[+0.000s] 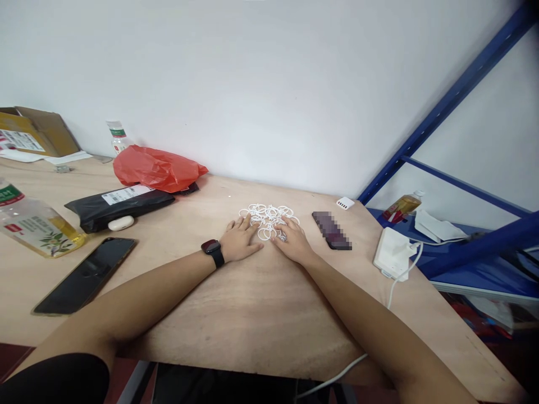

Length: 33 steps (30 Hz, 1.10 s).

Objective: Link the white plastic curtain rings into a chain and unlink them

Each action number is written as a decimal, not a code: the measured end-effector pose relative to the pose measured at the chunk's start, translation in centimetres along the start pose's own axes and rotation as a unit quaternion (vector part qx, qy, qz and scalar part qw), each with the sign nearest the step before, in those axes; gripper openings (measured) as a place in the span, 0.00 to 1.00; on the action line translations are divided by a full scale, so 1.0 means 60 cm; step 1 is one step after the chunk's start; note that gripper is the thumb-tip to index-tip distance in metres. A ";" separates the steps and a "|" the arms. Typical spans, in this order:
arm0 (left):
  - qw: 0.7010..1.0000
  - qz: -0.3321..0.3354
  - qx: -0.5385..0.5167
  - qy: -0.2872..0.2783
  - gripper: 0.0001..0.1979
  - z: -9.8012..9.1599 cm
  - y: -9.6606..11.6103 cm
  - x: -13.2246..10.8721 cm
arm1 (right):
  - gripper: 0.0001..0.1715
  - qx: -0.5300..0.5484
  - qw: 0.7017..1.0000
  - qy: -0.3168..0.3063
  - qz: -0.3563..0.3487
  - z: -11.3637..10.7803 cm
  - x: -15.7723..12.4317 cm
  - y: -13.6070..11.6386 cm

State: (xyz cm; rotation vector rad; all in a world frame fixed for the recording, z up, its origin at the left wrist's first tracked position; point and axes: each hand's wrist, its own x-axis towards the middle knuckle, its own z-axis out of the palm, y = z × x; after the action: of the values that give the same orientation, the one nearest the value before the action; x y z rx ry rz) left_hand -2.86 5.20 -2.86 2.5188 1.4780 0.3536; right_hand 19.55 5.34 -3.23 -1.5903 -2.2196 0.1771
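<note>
A loose heap of white plastic rings (pixel 266 233), several of them overlapping, lies on the wooden table in front of me. My left hand (pixel 241 240) rests flat on the tabletop at the heap's left edge, fingers apart, with a black watch (pixel 213 252) on the wrist. From the right, my right hand (pixel 293 241) reaches to the heap, its fingers spread and touching the rings at that side. Neither hand grips a ring that I can make out. Under the right fingers part of the heap is hidden.
Right of the rings lies a phone (pixel 332 230), with a small white charger (pixel 345 203) behind it and a power strip (pixel 393 253) near the edge. Leftward are another phone (pixel 86 275), a black parcel (pixel 122 206), a red bag (pixel 158 168) and a tilted bottle (pixel 42 227).
</note>
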 end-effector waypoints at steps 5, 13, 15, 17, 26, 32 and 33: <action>1.000 0.000 -0.002 -0.003 0.37 0.000 0.000 0.000 | 0.20 0.002 1.000 0.004 -0.006 -0.002 0.000 -0.002; 1.000 0.004 0.001 -0.006 0.36 -0.003 0.000 0.000 | 0.22 -0.035 0.997 0.041 -0.047 -0.003 -0.004 -0.006; 1.000 0.008 -0.005 0.000 0.35 -0.003 0.000 -0.001 | 0.22 -0.053 0.995 0.046 -0.075 -0.005 -0.007 -0.012; 1.000 0.012 -0.009 0.006 0.34 -0.002 -0.001 -0.001 | 0.20 -0.062 0.992 0.038 -0.101 -0.007 -0.010 -0.018; 0.999 0.033 -0.017 0.030 0.33 -0.004 0.001 -0.002 | 0.12 -0.029 0.984 0.026 -0.174 -0.009 -0.010 -0.021; 0.989 0.091 -0.067 0.098 0.27 -0.016 0.007 -0.004 | 0.13 -0.008 0.972 0.057 -0.226 -0.016 -0.012 -0.029; 0.986 0.100 -0.077 0.104 0.26 -0.018 0.008 -0.004 | 0.13 -0.001 0.971 0.058 -0.232 -0.017 -0.012 -0.030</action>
State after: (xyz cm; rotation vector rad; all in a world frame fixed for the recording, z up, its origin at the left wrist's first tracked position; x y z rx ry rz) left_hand -2.89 4.82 -1.74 2.5721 1.2096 0.7550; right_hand 18.56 3.93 -1.89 -1.0102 -2.4216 -0.0530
